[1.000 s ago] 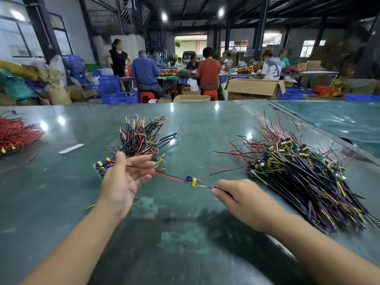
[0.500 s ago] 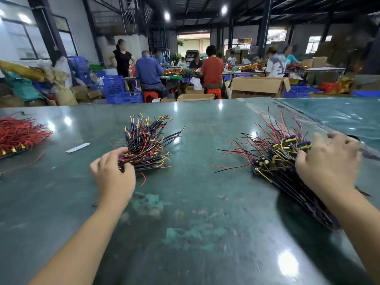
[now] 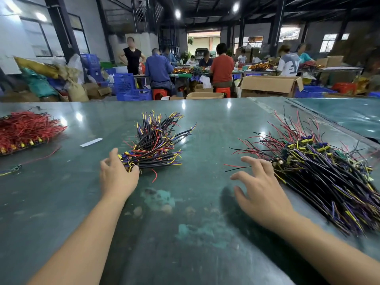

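1. Workshop hall; glossy green table [image 3: 205, 120], seated workers [image 3: 222, 68] at far benches.
2. Left hand [image 3: 118, 178]: fingers loosely spread, tips touching near end of small wire bundle [image 3: 156, 145], mid-table; nothing gripped.
3. Right hand [image 3: 262, 194]: fingers splayed, empty, just beside large wire pile [image 3: 329, 177] at right.
4. Red wire heap [image 3: 26, 128], far left; white strip [image 3: 91, 142] near it.

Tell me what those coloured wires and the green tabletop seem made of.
The small bundle by the left hand and the big pile look like plastic-sleeved wire: smooth, bendy, black, red, yellow, purple; metal cores too small to see. The tabletop looks like glossy green vinyl or rubber sheet: it mirrors lamps, with pale worn patches.
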`<state>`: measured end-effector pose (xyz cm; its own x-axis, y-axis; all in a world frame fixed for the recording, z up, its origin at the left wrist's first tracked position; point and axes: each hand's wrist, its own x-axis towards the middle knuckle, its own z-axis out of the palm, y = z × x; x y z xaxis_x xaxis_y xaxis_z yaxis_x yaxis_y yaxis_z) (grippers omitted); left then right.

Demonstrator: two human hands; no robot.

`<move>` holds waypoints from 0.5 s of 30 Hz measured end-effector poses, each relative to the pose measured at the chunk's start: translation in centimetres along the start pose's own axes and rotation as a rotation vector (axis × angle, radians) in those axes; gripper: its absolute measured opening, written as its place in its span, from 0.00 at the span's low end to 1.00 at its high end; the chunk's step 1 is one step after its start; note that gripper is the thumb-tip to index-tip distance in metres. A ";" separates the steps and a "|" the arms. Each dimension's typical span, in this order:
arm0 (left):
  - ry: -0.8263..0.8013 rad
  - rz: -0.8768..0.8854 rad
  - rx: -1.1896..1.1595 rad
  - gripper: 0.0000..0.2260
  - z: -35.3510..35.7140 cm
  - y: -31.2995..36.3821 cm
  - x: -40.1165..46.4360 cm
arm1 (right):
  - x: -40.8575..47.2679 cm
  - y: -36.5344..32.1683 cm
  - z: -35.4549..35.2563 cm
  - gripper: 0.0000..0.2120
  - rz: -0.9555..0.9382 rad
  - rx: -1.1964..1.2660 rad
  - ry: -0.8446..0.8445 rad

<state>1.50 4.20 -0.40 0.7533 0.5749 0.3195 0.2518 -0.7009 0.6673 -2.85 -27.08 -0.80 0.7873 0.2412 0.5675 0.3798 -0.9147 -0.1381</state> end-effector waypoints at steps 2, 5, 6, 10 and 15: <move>-0.031 -0.029 0.024 0.27 0.2 -0.3 0.2 | 0.0 0.1 0.0 0.10 0.005 0.034 -0.023; 0.032 -0.023 -0.125 0.21 0.4 -0.3 0.3 | 0.0 0.4 -0.2 0.09 0.042 0.081 -0.035; 0.050 -0.025 -0.194 0.20 0.4 -0.3 0.3 | 0.0 0.5 -0.2 0.08 0.048 0.092 -0.032; 0.020 -0.104 -0.503 0.20 0.7 0.3 0.5 | 0.1 0.6 -0.3 0.07 0.045 0.129 -0.042; -0.012 -0.148 -0.969 0.19 0.5 1.5 0.0 | 0.2 0.3 -0.4 0.08 0.011 0.172 -0.055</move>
<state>2.20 2.94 0.34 0.7619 0.6209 0.1844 -0.2594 0.0317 0.9653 -2.83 -27.41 -0.41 0.8155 0.2530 0.5205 0.4446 -0.8496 -0.2836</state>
